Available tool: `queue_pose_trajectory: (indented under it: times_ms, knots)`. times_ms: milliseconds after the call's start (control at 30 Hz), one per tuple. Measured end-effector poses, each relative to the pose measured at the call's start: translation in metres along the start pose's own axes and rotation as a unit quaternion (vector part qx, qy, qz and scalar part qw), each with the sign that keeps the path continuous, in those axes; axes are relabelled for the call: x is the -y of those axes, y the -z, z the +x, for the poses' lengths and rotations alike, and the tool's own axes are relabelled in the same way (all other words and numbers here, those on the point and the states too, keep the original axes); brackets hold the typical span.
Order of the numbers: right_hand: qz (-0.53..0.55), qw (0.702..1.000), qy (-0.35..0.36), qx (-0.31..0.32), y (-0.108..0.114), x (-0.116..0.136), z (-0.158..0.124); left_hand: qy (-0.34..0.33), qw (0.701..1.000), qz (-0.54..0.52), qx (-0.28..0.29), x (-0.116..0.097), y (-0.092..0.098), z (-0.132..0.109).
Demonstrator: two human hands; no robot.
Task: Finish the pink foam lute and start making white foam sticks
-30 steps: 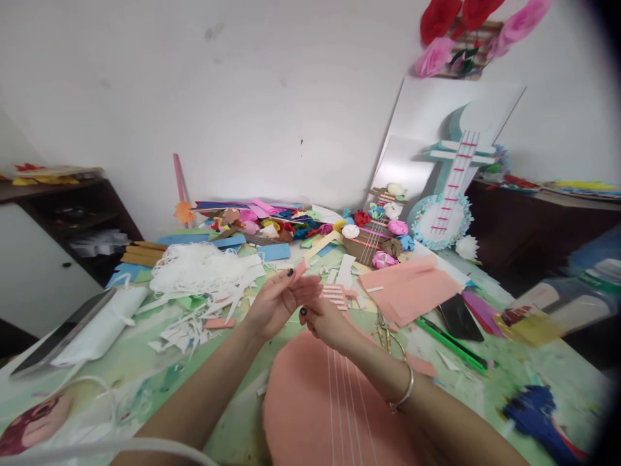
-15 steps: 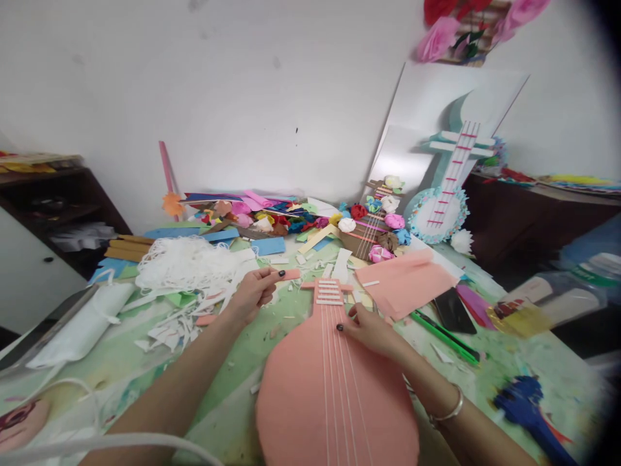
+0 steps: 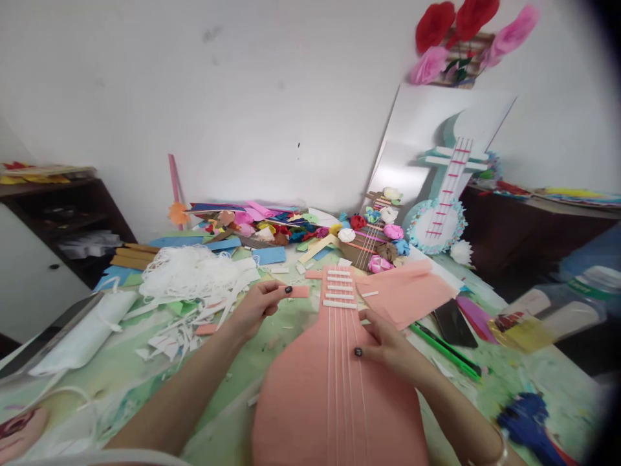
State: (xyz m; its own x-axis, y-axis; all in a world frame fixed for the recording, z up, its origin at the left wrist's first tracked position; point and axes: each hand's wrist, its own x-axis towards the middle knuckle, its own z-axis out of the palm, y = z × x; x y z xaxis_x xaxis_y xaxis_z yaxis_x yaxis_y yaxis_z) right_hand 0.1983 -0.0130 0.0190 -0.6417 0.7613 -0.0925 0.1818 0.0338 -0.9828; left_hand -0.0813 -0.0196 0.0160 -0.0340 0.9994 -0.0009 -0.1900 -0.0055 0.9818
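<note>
A pink paper-craft lute, shaped like a pipa, lies in front of me with white strings down its body and white bars across its neck. Between the thumb and fingers of my left hand is a small pink strip, held just left of the neck and apart from it. My right hand grips the lute at its right shoulder, thumb on the front near the strings and fingers round the edge. Short pink side pieces stick out at both sides of the neck's top.
White string is heaped at left beside paper scraps. Pink crepe paper, a phone, a green cutter and a blue glue gun lie at right. A finished lute leans at the back near a plastic jar.
My view has tilted up slightly. The lute has shifted a little to the right in view, with my right hand still on it. The left hand keeps the pink strip beside the neck.
</note>
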Motion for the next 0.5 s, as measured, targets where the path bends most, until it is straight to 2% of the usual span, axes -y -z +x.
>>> queue_pose_trajectory:
  times_ms: [133, 267, 367, 500]
  knots:
    - [-0.070, 0.992, 0.095, -0.041, -0.003, 0.025, -0.018, -0.065, 0.997, 0.012, 0.045, -0.030, -0.017, -0.009]
    - [-0.154, 0.976, 0.119, -0.102, -0.005, 0.036, -0.029, -0.135, 0.989, 0.024, 0.055, -0.054, -0.024, -0.014]
    - [-0.188, 0.966, 0.131, -0.124, -0.005, 0.036, -0.033, -0.157, 0.985, 0.042, 0.058, -0.063, -0.025, -0.017]
    - [-0.198, 0.962, 0.146, -0.121, -0.005, 0.034, -0.036, -0.153, 0.984, 0.063, 0.058, -0.065, -0.027, -0.020]
